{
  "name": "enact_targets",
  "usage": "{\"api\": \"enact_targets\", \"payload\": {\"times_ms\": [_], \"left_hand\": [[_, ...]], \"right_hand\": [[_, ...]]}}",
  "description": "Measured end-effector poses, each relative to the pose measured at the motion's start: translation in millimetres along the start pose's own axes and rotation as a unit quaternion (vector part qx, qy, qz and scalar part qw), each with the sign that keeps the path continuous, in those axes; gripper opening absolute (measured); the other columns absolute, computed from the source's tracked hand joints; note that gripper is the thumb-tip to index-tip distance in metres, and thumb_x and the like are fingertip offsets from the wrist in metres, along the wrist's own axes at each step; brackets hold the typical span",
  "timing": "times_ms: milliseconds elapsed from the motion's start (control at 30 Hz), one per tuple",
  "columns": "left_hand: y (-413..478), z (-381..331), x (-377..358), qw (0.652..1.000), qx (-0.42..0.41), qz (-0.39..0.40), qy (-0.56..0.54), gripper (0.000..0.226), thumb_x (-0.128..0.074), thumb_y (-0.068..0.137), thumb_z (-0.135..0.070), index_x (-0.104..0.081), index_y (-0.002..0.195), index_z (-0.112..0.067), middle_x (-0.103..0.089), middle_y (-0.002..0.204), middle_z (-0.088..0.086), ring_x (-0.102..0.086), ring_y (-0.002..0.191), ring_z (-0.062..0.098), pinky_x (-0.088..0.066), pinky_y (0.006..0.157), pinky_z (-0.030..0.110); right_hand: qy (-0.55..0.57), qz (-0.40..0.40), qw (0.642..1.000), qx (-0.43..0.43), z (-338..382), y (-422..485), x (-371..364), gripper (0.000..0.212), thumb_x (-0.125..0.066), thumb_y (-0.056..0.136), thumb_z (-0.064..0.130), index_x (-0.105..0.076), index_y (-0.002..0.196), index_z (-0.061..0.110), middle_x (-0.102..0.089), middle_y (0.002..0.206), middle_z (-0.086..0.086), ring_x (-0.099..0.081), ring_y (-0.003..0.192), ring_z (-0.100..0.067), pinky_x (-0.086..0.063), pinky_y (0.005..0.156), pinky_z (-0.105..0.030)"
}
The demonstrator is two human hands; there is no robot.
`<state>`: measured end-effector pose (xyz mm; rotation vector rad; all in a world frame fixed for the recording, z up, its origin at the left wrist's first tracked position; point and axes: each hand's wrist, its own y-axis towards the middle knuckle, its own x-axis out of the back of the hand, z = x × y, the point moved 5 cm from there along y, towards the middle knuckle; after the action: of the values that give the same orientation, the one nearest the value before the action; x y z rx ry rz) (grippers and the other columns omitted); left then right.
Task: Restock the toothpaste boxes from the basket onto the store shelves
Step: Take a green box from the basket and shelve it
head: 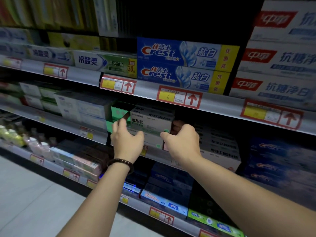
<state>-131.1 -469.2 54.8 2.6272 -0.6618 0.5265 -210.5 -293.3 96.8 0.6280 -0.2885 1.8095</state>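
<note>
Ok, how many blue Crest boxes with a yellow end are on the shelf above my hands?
2, stacked: the upper Crest box on the lower Crest box. More may sit hidden behind them.

A bracelet [121, 164] of dark brown round beads rings the wrist at 7 o'clock of the left hand [127, 140]; both forearms are bare

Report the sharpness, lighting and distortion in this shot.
Head view: sharpest mid-frame, where the Crest boxes read clearly; head view, left edge: the bottles smear into blur; head view: dim, with a black gap above the Crest boxes and shadowed lower-right stock; the wide lens slants the shelf rail; the box in the left hand and right hand looks soft.
</note>
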Motion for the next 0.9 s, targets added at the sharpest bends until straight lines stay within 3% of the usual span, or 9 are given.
{"api": "enact_targets", "payload": {"times_ms": [167,433,567,733,900], "left_hand": [[4,5,1,1.0,0.012,0.019,0.014,0.058,-0.067,0.094,-0.024,-0.047,0.147,-0.01,-0.037,0.157,0.008,-0.037,0.14,0.04,-0.039,0.113,0.052],[6,7,-3,0.999,0.025,0.031,0.009,0.051,-0.066,0.093,-0.023,-0.05,0.14,-0.011,-0.036,0.158,0.011,-0.034,0.139,0.042,-0.036,0.111,0.053],[5,6,-4,0.998,0.029,0.054,0.005,0.061,-0.066,0.095,-0.023,-0.042,0.15,-0.018,-0.021,0.169,0.007,-0.023,0.148,0.037,-0.03,0.117,0.05],[3,6,-4,0.999,0.017,0.049,-0.004,0.07,-0.066,0.095,-0.022,-0.037,0.158,-0.025,-0.025,0.167,0.003,-0.026,0.144,0.036,-0.032,0.116,0.048],[2,5,-7,0.998,0.026,0.056,0.004,0.066,-0.067,0.094,-0.024,-0.04,0.154,-0.019,-0.025,0.167,0.006,-0.024,0.147,0.037,-0.031,0.117,0.049]], "right_hand": [[0.002,0.014,1.0,0.001,3,2,-10,0.049,-0.075,0.094,0.03,-0.036,0.069,0.015,-0.041,0.062,0.001,-0.04,0.051,-0.017,-0.029,0.044,-0.025],[0.024,0.02,0.999,-0.035,7,10,-14,0.047,-0.074,0.095,0.03,-0.039,0.066,0.015,-0.04,0.063,0.001,-0.038,0.05,-0.016,-0.027,0.045,-0.024],[0.023,0.024,0.999,-0.036,7,11,-16,0.045,-0.074,0.095,0.029,-0.042,0.067,0.015,-0.043,0.064,0.0,-0.041,0.052,-0.017,-0.028,0.046,-0.025],[0.029,0.022,0.999,-0.037,6,10,-16,0.044,-0.074,0.095,0.03,-0.043,0.067,0.015,-0.044,0.064,0.0,-0.041,0.052,-0.017,-0.029,0.047,-0.024],[0.026,0.02,0.999,-0.035,6,10,-15,0.046,-0.073,0.095,0.027,-0.04,0.065,0.015,-0.041,0.06,0.001,-0.038,0.048,-0.015,-0.027,0.043,-0.022]]}}
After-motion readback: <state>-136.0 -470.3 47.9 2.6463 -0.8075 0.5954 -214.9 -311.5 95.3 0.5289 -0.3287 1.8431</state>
